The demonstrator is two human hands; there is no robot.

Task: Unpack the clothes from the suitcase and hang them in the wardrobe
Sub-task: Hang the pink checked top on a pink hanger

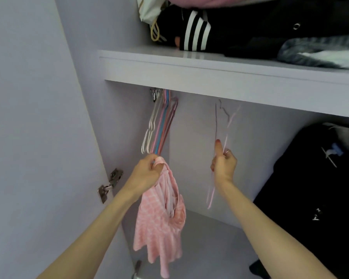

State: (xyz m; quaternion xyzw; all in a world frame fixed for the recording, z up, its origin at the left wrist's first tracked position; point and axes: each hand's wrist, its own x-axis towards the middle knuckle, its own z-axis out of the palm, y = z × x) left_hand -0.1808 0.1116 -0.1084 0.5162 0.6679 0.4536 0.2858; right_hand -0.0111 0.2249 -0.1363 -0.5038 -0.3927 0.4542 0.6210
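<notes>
My left hand (147, 170) grips the top of a pink checked garment (159, 222), which hangs limp below it inside the open wardrobe. My right hand (223, 164) is closed around a thin pink hanger (228, 125), blurred by motion, with its hook up near the underside of the shelf. A bunch of several empty hangers (159, 125), white, pink and blue, hangs at the left, just above my left hand. The rail itself is hidden behind the shelf front. The suitcase is out of view.
A white shelf (210, 71) crosses above, piled with dark folded clothes (250, 27) and a striped cuff. Dark garments (318, 188) hang at the right. The wardrobe door (28, 117) stands open at the left, with metal hinges (109, 184).
</notes>
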